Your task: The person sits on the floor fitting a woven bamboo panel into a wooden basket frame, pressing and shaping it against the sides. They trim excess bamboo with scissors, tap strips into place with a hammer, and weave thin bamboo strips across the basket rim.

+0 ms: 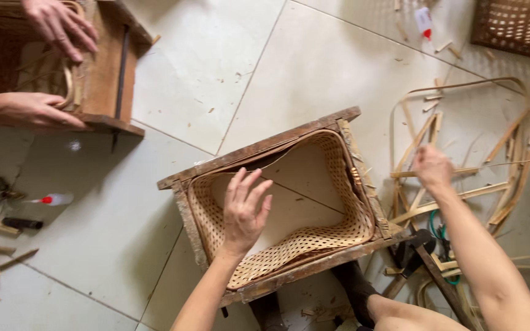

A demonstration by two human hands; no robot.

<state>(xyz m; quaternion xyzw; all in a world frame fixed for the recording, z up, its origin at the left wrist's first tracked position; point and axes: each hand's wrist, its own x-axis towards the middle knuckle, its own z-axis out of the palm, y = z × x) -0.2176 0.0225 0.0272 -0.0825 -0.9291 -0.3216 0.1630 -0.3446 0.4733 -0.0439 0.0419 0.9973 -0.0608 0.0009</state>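
Two hands busy: left hand (pixel 245 211) spread flat inside the woven bamboo basket (pixel 314 239) in its rough wooden frame (pixel 259 150), right hand (pixel 432 167) closed on pale bamboo strips (pixel 461 195).

left hand (pixel 245 211) flat, fingers (pixel 249 184) spread; right hand (pixel 432 167) reaches outward, loosely curled.

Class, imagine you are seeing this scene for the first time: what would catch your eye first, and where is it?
At centre, a pale woven bamboo basket sits inside a rough wooden frame, the left hand spread over it. To the right, the right hand reaches into loose bamboo strips. At top left, another person's hands work a second frame.
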